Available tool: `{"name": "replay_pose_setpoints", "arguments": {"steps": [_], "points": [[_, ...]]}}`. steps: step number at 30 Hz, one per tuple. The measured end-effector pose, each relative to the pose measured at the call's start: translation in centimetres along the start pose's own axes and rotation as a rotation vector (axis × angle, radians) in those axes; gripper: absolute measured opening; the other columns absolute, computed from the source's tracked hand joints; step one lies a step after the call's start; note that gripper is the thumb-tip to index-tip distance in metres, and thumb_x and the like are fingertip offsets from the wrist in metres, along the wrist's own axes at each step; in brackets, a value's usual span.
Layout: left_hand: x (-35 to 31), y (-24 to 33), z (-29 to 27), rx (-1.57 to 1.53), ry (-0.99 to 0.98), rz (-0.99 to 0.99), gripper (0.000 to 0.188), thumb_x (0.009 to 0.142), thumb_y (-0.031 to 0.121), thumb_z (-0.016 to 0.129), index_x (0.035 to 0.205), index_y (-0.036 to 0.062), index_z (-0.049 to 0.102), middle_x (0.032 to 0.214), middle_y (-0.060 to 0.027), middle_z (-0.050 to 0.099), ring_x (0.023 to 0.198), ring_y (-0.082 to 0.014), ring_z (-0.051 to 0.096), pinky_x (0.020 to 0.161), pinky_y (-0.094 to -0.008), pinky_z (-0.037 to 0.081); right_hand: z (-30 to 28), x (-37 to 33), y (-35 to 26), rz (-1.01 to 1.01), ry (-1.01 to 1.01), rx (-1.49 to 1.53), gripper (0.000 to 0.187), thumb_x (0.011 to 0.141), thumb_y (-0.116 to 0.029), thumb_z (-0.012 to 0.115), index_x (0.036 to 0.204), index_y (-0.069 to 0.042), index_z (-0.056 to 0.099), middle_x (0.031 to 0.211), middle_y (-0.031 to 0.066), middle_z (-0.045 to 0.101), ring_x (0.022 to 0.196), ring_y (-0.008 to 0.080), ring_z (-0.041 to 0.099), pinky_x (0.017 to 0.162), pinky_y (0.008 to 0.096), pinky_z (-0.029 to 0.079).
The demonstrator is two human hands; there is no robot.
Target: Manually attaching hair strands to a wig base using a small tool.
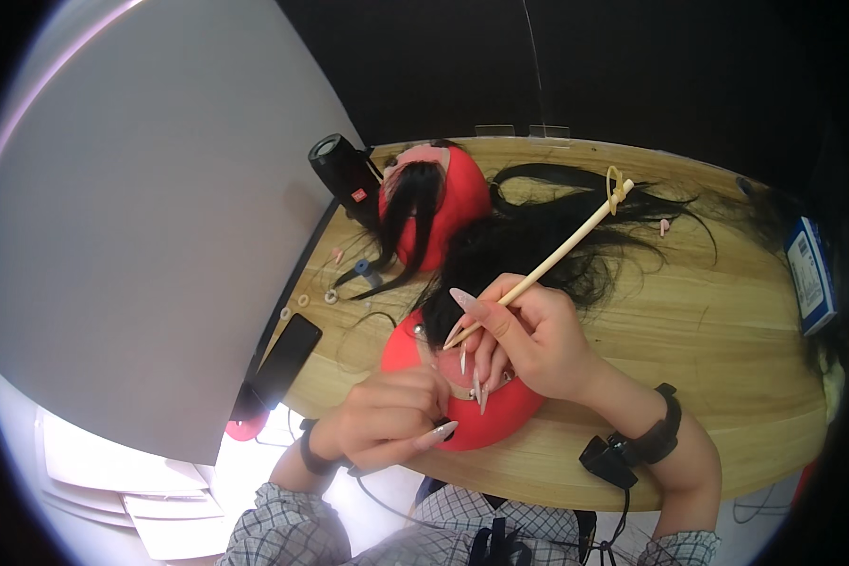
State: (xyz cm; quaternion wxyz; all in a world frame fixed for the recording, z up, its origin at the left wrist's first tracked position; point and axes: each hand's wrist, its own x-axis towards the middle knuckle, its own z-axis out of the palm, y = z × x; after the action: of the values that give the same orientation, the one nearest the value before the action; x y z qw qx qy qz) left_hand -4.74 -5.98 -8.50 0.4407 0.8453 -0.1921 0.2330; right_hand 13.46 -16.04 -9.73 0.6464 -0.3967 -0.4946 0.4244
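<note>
My right hand point(528, 330) grips a slim pale wooden stick point(566, 247) like a pencil; a yellowish band is tied round its upper end. The stick slants down to the left, its pointed tip over the pinkish patch point(453, 366) on a red rounded form point(495, 424). Long black hair point(509, 250) spreads from the form's far side across the table. At the form's near left edge, my left hand point(391, 415) is closed with curled fingers and the thumb stretched along it. Whatever it pinches is hidden. Both hands have long pale nails.
Behind stands a second red form point(462, 198) with black hair strands, beside a black cylindrical speaker point(344, 174). A dark phone point(290, 358) lies on the wooden table point(707, 377) at left, near small rings and a blue piece point(368, 274). A blue-and-white box point(810, 275) stands at right.
</note>
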Motion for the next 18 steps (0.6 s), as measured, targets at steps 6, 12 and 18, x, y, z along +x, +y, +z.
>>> {"name": "replay_pose_setpoints", "arguments": {"steps": [6,12,18], "points": [[0.10,-0.16,0.77,0.055,0.096,0.027,0.019,0.077,-0.006,0.055,0.059,-0.0021,0.052,0.057,-0.0102,0.051,0.054,-0.0237,0.054,0.060,-0.0380,0.049,-0.23,-0.12,0.11,-0.006,-0.028,-0.038,0.024,0.100,-0.017,0.042,0.089,0.003,0.051,0.068,0.0098,0.061,0.048,0.0107,0.060,0.041,0.0192,0.048],[-0.29,0.35,0.61,0.006,0.013,0.050,0.016,0.079,-0.009,0.057,0.064,-0.0046,0.053,0.061,-0.0117,0.045,0.059,-0.0281,0.054,0.066,-0.0416,0.052,0.08,-0.20,0.20,0.005,0.044,0.014,0.025,0.098,-0.016,0.048,0.081,0.001,0.055,0.061,0.0071,0.061,0.045,0.0081,0.058,0.039,0.0184,0.042],[-0.07,0.64,0.98,0.049,0.010,0.057,0.015,0.077,-0.009,0.058,0.064,-0.0043,0.054,0.061,-0.0121,0.049,0.055,-0.0271,0.054,0.063,-0.0400,0.050,-0.31,-0.20,0.45,-0.009,-0.011,-0.044,0.026,0.100,-0.019,0.041,0.088,0.001,0.051,0.068,0.0095,0.062,0.045,0.0090,0.058,0.037,0.0186,0.044]]}}
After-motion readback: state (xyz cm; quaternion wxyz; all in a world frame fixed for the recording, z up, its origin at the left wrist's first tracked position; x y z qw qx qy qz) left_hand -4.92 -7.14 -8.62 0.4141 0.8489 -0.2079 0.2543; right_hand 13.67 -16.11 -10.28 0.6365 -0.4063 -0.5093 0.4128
